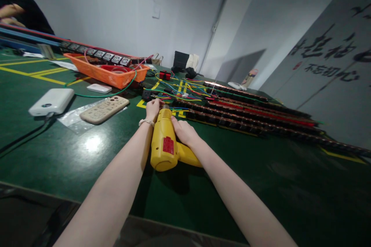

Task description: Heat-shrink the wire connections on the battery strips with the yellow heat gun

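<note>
A yellow heat gun point(164, 142) with a red label lies between my forearms, its metal nozzle pointing away from me. My right hand point(185, 131) is curled against the gun's right side, thumb along the body; its other fingers are mostly hidden. The gun's handle runs right, under my right wrist. My left hand point(153, 109) is closed in a pinch just left of the nozzle tip, among thin coloured wires point(179, 94); what the fingertips hold is too small to make out. A small black block point(147, 94) sits just beyond my left fingers.
Rows of black strips with copper wire point(232, 114) stretch right across the green table point(121, 177). On the left are an orange basket point(113, 77) of parts, a phone case point(104, 110) on a plastic bag and a white power bank point(52, 101) with a cable. A person point(24, 7) sits far left.
</note>
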`<action>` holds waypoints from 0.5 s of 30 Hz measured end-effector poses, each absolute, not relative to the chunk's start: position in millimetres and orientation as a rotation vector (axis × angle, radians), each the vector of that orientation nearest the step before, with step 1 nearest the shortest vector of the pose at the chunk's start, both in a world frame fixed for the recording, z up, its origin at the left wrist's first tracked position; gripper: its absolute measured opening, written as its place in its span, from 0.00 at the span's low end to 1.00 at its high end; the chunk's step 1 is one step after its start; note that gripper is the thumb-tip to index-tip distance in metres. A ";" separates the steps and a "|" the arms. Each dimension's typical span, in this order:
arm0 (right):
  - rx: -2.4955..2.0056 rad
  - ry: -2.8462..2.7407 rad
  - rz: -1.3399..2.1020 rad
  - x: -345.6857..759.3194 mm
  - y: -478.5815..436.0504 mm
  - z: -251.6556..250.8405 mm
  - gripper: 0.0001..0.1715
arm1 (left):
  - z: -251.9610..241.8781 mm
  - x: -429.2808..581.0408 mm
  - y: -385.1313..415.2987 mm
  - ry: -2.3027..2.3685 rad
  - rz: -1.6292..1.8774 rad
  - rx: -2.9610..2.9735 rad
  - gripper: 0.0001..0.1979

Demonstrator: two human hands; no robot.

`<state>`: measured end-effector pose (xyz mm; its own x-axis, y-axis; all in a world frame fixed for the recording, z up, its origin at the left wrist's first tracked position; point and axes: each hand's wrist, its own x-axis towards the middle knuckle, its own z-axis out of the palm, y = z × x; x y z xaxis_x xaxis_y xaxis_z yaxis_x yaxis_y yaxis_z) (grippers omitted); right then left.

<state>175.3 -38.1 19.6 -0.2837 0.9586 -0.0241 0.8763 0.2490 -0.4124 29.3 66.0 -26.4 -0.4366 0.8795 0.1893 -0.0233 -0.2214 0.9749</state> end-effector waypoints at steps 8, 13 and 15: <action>-1.775 -2.220 0.561 191.5 -36.2 18.1 0.50 | -26.4 32.7 64.0 1.303 1.772 1.046 0.12; -1.823 -2.132 0.627 213.7 -35.0 18.6 0.48 | -27.3 32.8 65.2 1.306 1.760 1.041 0.13; -1.847 -2.089 0.625 224.7 -33.6 17.5 0.48 | -28.0 32.7 66.2 1.295 1.756 1.035 0.13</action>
<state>224.7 -33.6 17.5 -0.1415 0.9873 -0.0725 0.8648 0.0876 -0.4944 32.7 66.2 -28.0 -0.4265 0.8846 0.1887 -0.0811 -0.2452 0.9661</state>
